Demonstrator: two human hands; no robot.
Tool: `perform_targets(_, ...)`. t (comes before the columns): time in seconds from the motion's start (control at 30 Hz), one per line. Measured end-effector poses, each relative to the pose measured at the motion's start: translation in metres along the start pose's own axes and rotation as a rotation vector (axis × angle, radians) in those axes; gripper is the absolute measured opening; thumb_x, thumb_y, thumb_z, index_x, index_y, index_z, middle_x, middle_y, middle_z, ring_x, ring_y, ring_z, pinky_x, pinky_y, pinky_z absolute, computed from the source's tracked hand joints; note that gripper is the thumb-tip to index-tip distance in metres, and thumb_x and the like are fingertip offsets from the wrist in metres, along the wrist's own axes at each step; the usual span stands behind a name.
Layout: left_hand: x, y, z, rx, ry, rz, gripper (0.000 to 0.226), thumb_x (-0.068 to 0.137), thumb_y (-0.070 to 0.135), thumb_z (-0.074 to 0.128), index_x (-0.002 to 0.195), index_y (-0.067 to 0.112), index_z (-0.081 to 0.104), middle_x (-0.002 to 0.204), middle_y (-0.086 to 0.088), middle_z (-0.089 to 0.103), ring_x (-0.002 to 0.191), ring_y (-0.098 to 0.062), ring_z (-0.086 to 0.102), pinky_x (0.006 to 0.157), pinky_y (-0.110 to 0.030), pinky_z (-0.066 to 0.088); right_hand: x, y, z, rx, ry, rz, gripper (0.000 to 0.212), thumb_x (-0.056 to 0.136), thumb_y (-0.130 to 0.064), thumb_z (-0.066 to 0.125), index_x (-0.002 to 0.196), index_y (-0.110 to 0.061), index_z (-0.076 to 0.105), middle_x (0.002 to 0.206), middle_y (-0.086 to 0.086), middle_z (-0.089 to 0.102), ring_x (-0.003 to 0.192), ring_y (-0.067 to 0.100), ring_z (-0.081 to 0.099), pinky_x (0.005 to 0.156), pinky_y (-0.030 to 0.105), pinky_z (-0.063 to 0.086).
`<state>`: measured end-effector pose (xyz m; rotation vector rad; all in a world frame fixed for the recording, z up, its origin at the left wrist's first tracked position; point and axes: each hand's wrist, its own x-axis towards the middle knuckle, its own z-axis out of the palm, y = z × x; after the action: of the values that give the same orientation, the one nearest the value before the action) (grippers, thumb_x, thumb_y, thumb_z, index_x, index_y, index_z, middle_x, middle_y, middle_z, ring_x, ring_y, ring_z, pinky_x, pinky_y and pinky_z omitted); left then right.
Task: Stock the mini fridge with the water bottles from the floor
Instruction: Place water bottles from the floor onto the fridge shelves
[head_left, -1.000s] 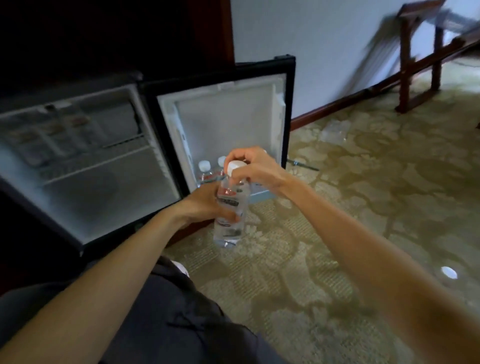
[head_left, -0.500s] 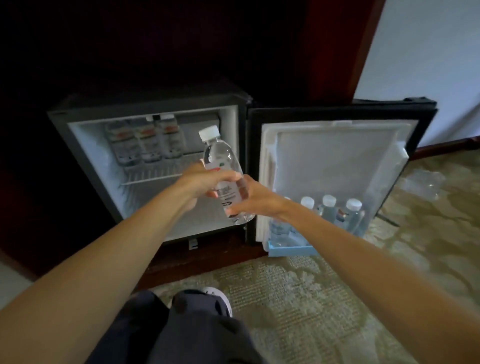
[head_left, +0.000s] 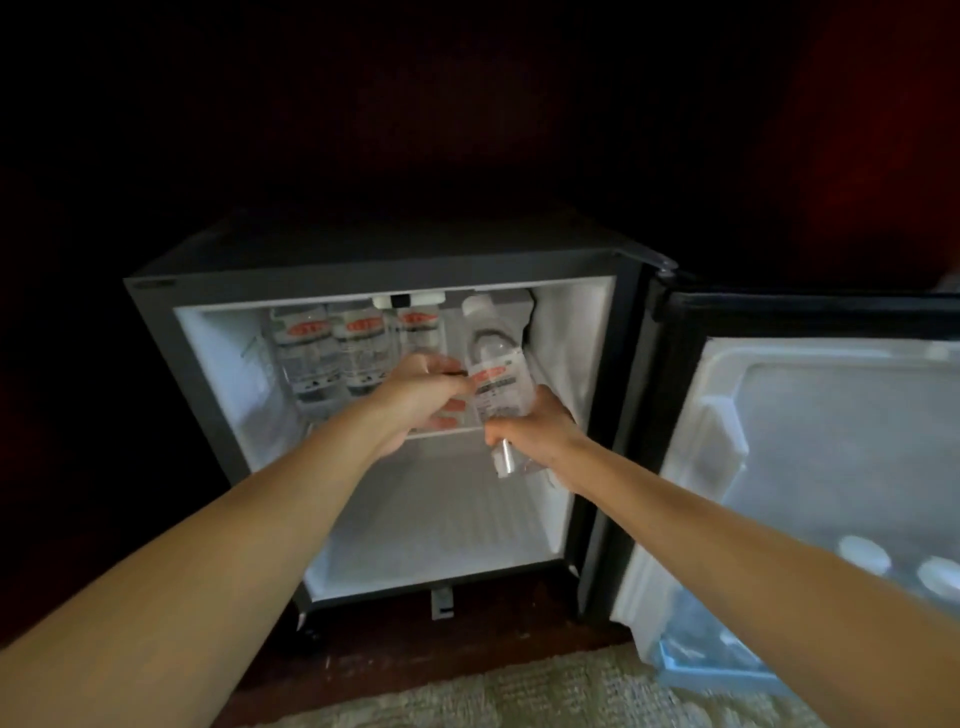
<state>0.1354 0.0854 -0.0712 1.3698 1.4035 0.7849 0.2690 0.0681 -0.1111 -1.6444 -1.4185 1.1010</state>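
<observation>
The open mini fridge (head_left: 208, 332) fills the middle of the view. Three water bottles (head_left: 332, 353) stand in a row on its upper wire shelf. I hold a fourth clear water bottle (head_left: 493, 364) with a white cap, tilted with the cap toward the back, at the right end of that shelf. My left hand (head_left: 421, 395) grips its label side, and my right hand (head_left: 535, 431) grips its base from below. The bottle's bottom end sticks out in front of the shelf edge.
The fridge door (head_left: 810, 441) hangs open to the right, with white bottle caps (head_left: 865, 553) showing in its lower door rack. The fridge's bottom compartment (head_left: 441, 525) holds nothing. Patterned carpet (head_left: 519, 696) lies in front; dark wood surrounds the fridge.
Both hands have carried the bottle from in front of the fridge into the upper shelf area. My view has moved closer and turned left toward the fridge interior.
</observation>
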Motion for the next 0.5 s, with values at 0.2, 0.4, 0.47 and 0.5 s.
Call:
perform_targets(0.2,0.039,-0.011,-0.017,0.139,0.18,0.057,0.016,0.088,0.005,0.056,0.103,0.007,0.061,0.099,-0.011,0.062,0.094,-0.026,0.062,0.087,-0.041,0.054,0.052,-0.006,0.009,0.089,0.153,-0.016,0.055,0.069,-0.008,0.068,0.117,-0.016,0.043,0.107,0.003,0.062,0.088,0.019,0.057,0.057,0.022,0.043)
perform_targets(0.4,0.063,-0.023,-0.021,0.315,0.25,0.114,0.017,0.093,0.01,0.048,0.082,0.012,0.06,0.1,-0.012,0.064,0.095,-0.026,0.062,0.091,-0.039,0.052,0.096,-0.001,0.026,0.054,0.224,-0.088,0.051,0.063,-0.011,0.072,0.109,-0.011,0.047,0.096,0.002,0.064,0.086,0.02,0.065,0.062,0.031,0.056)
perform_targets(0.47,0.07,-0.028,-0.024,0.349,0.291,0.135,0.02,0.094,0.012,0.045,0.09,0.007,0.064,0.096,-0.011,0.064,0.087,-0.022,0.059,0.082,-0.031,0.05,0.105,0.001,0.034,0.08,0.229,-0.114,0.049,0.063,-0.01,0.072,0.106,-0.009,0.048,0.092,0.002,0.063,0.084,0.02,0.064,0.063,0.031,0.055)
perform_targets(0.5,0.073,-0.031,-0.025,0.365,0.313,0.147,0.022,0.094,0.012,0.044,0.095,0.005,0.065,0.095,-0.009,0.064,0.084,-0.02,0.058,0.079,-0.029,0.047,0.109,0.002,0.038,0.112,0.223,-0.128,0.048,0.065,-0.009,0.071,0.106,-0.009,0.047,0.087,0.0,0.062,0.081,0.018,0.062,0.059,0.027,0.052)
